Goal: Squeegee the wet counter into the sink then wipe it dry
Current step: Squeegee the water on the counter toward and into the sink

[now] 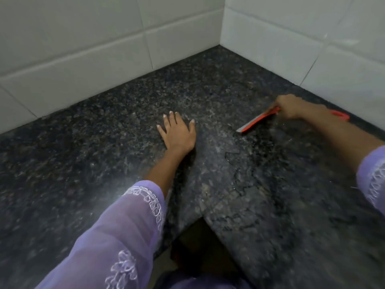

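Right hand (288, 106) grips the orange squeegee (258, 120) by the tiled corner, blade running diagonally toward the flat, open left hand (177, 132) on the bench (83, 163); puddles sit just below the squeegee.

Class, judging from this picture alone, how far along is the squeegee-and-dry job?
Early. The right hand grips the red squeegee on the granite counter; the left hand rests flat. Water streaks remain near the blade. No sink or cloth is visible, so drying remains.
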